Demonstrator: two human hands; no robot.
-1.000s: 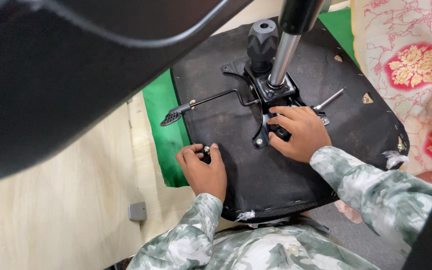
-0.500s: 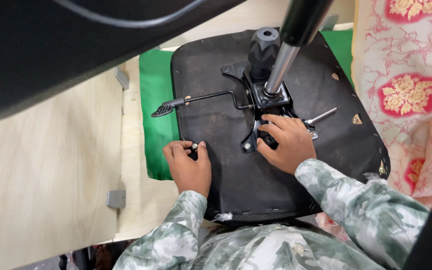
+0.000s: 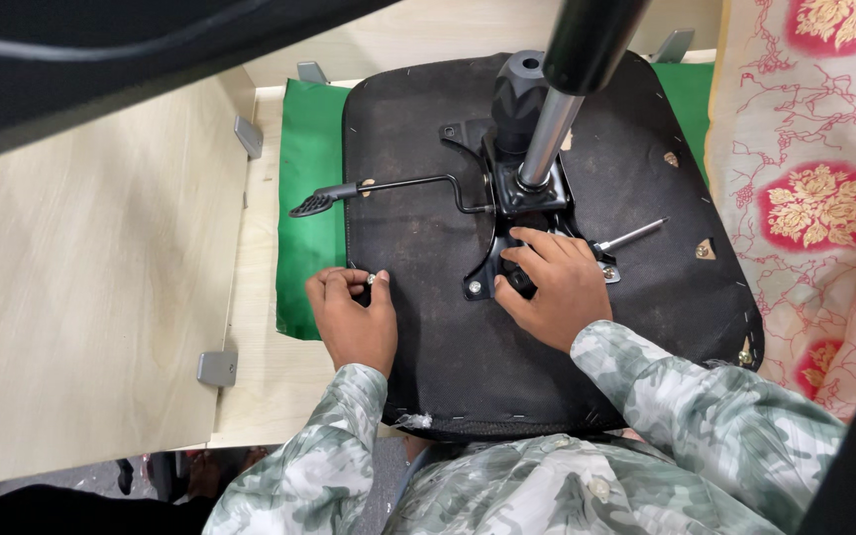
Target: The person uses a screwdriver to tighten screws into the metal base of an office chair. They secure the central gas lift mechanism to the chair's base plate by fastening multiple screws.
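Observation:
A black chair seat [image 3: 448, 337] lies upside down in front of me. A black metal mechanism plate [image 3: 532, 193] is mounted on it, with a gas cylinder [image 3: 552, 109] rising toward the camera. My left hand [image 3: 354, 322] sits at the seat's left edge and pinches a small silver bolt [image 3: 372, 279] between its fingertips. My right hand [image 3: 552, 287] lies over the near end of the mechanism plate, fingers curled onto it. What is under those fingers is hidden. A lever with a paddle end [image 3: 388, 185] sticks out to the left.
A thin metal rod [image 3: 631, 236] pokes out to the right of my right hand. Green cloth [image 3: 304, 258] lies under the seat. A pale wooden panel [image 3: 81, 277] with grey metal brackets [image 3: 217, 368] stands at the left, and floral cloth [image 3: 824, 198] at the right.
Both hands keep their places on the seat. My left fingers have closed in on the small bolt at the edge. The view has shifted and looks more straight down.

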